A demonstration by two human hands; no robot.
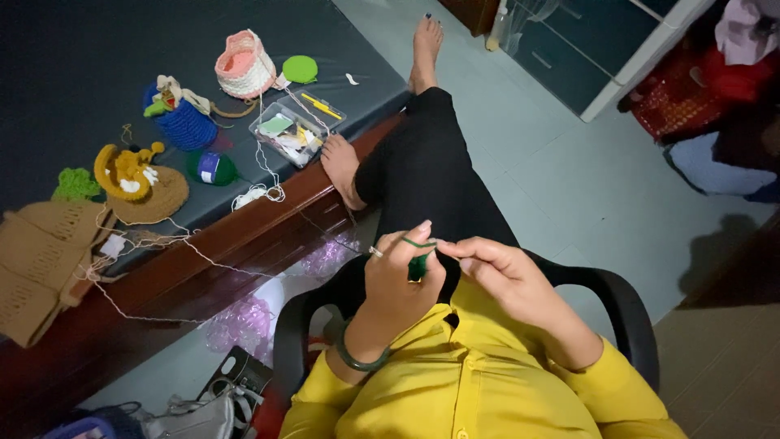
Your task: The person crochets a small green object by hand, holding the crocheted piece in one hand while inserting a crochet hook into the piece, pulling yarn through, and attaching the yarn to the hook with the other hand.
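L hand (400,280) fingers pinch green crochet piece (419,264); R hand (497,272) fingers closed, contents unclear. Clear box (294,130): small bits.

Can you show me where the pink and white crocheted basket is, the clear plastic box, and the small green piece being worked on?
pink and white crocheted basket (244,67): head view, on its woven side.
clear plastic box (288,134): head view, on its open tray.
small green crochet piece (418,266): head view, on the part showing between the hands.
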